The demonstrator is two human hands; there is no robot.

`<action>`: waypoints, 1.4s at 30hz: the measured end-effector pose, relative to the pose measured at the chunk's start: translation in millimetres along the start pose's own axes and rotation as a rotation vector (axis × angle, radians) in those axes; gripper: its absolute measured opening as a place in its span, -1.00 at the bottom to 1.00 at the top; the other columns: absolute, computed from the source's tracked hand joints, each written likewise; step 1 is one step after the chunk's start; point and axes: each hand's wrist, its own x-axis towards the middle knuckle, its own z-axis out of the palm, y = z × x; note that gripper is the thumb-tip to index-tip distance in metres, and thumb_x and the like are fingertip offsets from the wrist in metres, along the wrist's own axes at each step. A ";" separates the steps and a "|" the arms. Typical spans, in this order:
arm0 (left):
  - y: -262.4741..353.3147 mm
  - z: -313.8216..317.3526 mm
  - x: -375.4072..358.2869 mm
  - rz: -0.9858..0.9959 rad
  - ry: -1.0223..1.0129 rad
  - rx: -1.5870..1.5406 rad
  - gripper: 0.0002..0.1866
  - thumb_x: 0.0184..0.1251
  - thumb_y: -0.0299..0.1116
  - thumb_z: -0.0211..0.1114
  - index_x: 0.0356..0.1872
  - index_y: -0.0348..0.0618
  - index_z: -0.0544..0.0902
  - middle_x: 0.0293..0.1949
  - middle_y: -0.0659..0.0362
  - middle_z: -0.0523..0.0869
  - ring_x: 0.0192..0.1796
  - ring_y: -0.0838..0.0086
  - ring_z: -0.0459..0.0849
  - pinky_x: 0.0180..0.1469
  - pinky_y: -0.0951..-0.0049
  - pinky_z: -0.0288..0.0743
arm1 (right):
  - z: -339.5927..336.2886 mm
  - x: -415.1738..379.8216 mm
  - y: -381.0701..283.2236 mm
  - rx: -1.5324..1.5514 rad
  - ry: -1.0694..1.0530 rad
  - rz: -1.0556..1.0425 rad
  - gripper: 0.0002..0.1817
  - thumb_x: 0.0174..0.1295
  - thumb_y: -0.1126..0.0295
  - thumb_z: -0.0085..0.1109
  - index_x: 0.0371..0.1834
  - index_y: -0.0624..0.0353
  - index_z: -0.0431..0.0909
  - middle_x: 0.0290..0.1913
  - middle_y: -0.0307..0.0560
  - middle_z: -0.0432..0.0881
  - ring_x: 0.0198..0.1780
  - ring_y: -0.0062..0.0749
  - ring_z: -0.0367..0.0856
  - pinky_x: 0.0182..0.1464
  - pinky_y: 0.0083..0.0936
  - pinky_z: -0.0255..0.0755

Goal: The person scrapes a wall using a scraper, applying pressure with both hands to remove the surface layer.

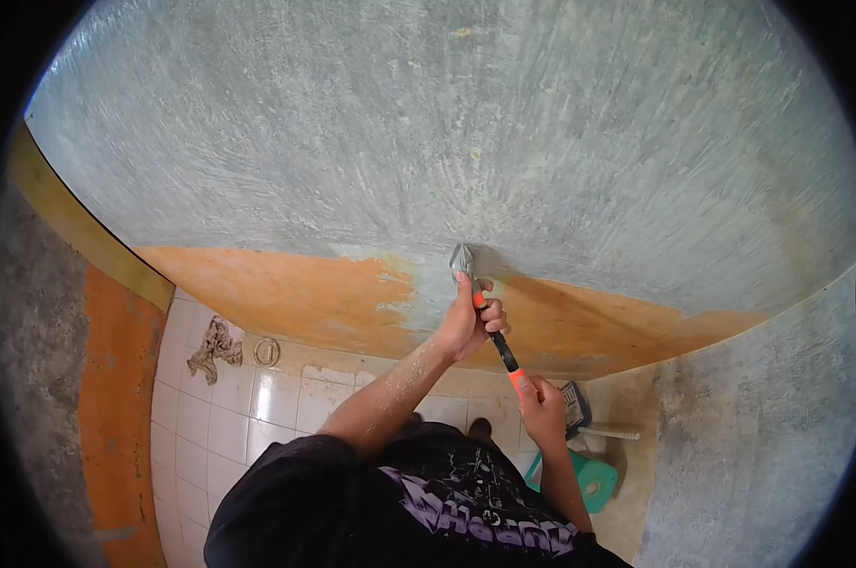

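Both my hands grip a long-handled scraper with a black and orange handle. Its metal head is against or very close to the wall, beside a patch of orange paint. My left hand is wrapped round the upper handle, its thumb laid up toward the head. Lower down, my right hand closes on the orange end of the handle. Pale flakes or dust lie on my left forearm. The wall above is rough and grey, and a grey strip splits the orange band near the head.
On the white tiled floor lie a crumpled rag and a ring-shaped object. By my right arm are a green object, a dark-framed item and a pale stick. Side walls stand left and right.
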 end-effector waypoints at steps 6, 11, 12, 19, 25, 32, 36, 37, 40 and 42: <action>-26.6 17.8 16.2 -0.052 0.055 -0.055 -0.41 0.46 0.41 -0.31 -0.13 0.08 0.29 -0.52 0.34 0.21 -0.46 0.48 0.25 -0.16 0.23 0.37 | -49.0 6.5 16.4 0.203 -0.145 0.152 -0.64 0.44 0.10 0.15 -0.20 0.25 0.56 -0.65 -0.37 0.38 -0.64 -0.73 0.29 -0.60 -0.63 0.14; -43.1 38.2 16.6 -0.021 0.096 -0.035 -0.53 0.55 0.27 -0.21 -0.20 0.09 0.32 -0.49 0.33 0.24 -0.44 0.49 0.28 -0.17 0.29 0.37 | -79.5 -2.6 22.2 0.399 -0.379 0.255 -0.68 0.48 0.20 0.08 0.07 0.22 0.42 -0.63 -0.30 0.39 -0.67 -0.64 0.34 -0.64 -0.61 0.21; -45.4 42.1 18.4 -0.008 0.107 -0.040 -0.55 0.56 0.24 -0.18 -0.21 0.09 0.33 -0.49 0.33 0.24 -0.44 0.50 0.28 -0.18 0.31 0.36 | -82.8 -2.9 19.5 0.459 -0.419 0.293 -0.68 0.49 0.21 0.07 0.11 0.21 0.39 -0.62 -0.28 0.40 -0.67 -0.63 0.36 -0.64 -0.61 0.22; -73.2 58.0 37.0 0.010 0.029 -0.024 -0.57 0.55 0.24 -0.13 -0.26 0.11 0.33 -0.54 0.38 0.21 -0.51 0.62 0.18 -0.33 0.48 0.22 | -104.4 14.6 50.4 0.528 -0.546 0.262 -0.70 0.51 0.21 0.00 0.15 0.13 0.39 -0.53 -0.14 0.46 -0.68 -0.54 0.37 -0.62 -0.58 0.26; -84.0 62.2 54.5 0.082 0.066 -0.007 -0.52 0.52 0.31 -0.15 -0.27 0.11 0.31 -0.61 0.42 0.12 -0.58 0.65 0.08 -0.42 0.53 0.13 | -122.2 35.4 59.8 0.561 -0.668 0.274 -0.61 0.54 0.16 -0.06 0.30 0.10 0.36 -0.57 -0.15 0.44 -0.70 -0.53 0.34 -0.63 -0.59 0.26; -96.4 60.6 63.7 0.184 0.093 0.018 -0.49 0.49 0.35 -0.17 -0.26 0.11 0.28 -0.63 0.43 0.08 -0.61 0.66 0.05 -0.45 0.54 0.10 | -129.9 47.6 75.2 0.403 -0.540 0.142 -0.57 0.55 0.16 -0.07 0.32 0.19 0.39 -0.61 -0.26 0.36 -0.69 -0.65 0.28 -0.63 -0.65 0.23; -99.2 61.5 65.0 0.220 0.110 0.061 -0.47 0.45 0.38 -0.14 -0.30 0.11 0.26 -0.65 0.44 0.06 -0.65 0.67 0.01 -0.52 0.56 0.04 | -119.5 40.7 78.5 0.358 -0.438 0.104 -0.61 0.55 0.21 -0.06 0.27 0.24 0.42 -0.60 -0.34 0.34 -0.67 -0.70 0.29 -0.63 -0.67 0.21; -101.2 61.2 64.9 0.217 0.114 0.057 -0.47 0.45 0.38 -0.15 -0.30 0.11 0.26 -0.65 0.44 0.05 -0.66 0.67 0.00 -0.54 0.56 0.02 | -118.3 39.7 80.6 0.360 -0.441 0.113 -0.61 0.55 0.21 -0.06 0.26 0.24 0.43 -0.59 -0.36 0.33 -0.67 -0.70 0.29 -0.63 -0.68 0.21; -97.3 62.7 66.7 0.231 0.150 0.054 -0.47 0.45 0.38 -0.15 -0.32 0.11 0.26 -0.66 0.45 0.05 -0.67 0.68 -0.02 -0.56 0.56 -0.01 | -114.2 43.9 77.2 0.382 -0.459 0.127 -0.62 0.55 0.20 -0.05 0.23 0.24 0.45 -0.59 -0.38 0.33 -0.66 -0.72 0.29 -0.62 -0.69 0.21; -98.3 65.1 66.0 0.225 0.220 0.039 -0.47 0.44 0.39 -0.16 -0.31 0.12 0.26 -0.66 0.45 0.05 -0.67 0.68 -0.02 -0.57 0.56 -0.01 | -116.0 42.4 70.7 0.417 -0.462 0.162 -0.62 0.55 0.19 -0.04 0.21 0.24 0.46 -0.59 -0.38 0.33 -0.66 -0.72 0.28 -0.62 -0.69 0.19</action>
